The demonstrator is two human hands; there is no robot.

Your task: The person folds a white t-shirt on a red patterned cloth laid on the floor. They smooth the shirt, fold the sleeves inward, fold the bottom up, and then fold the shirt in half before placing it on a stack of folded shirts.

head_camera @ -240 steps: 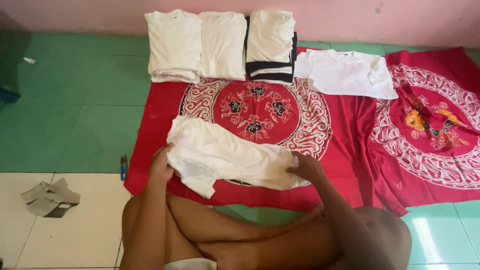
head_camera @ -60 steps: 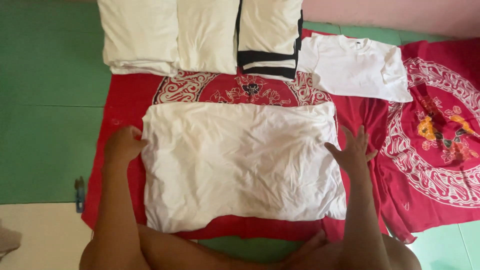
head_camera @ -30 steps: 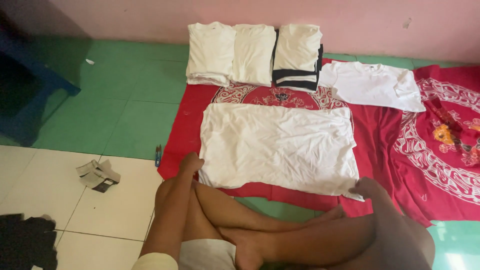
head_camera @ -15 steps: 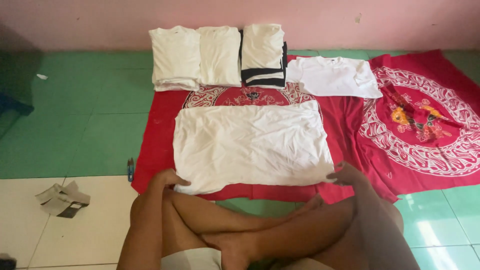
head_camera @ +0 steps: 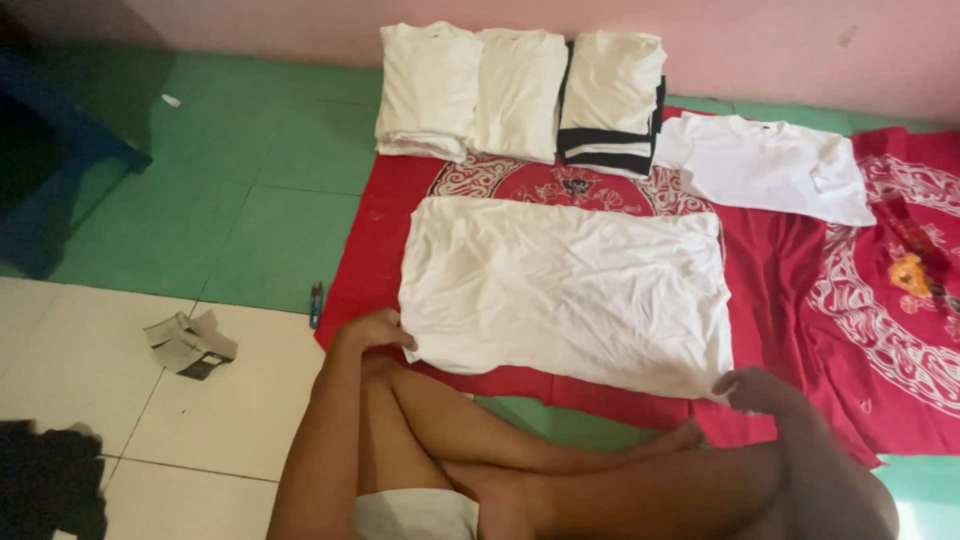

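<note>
Sitting cross-legged on a tiled floor, a person holds a white cloth [head_camera: 565,290] spread flat on a red patterned sheet [head_camera: 790,270]. Left hand [head_camera: 375,330] pinches the cloth's near left corner, fingers closed on the fabric. Right hand [head_camera: 755,388] grips the near right corner, fingers curled together on it. Beyond the cloth, three stacks of folded clothes [head_camera: 520,90] line the pink wall, with a white shirt [head_camera: 765,165] lying flat beside them.
</note>
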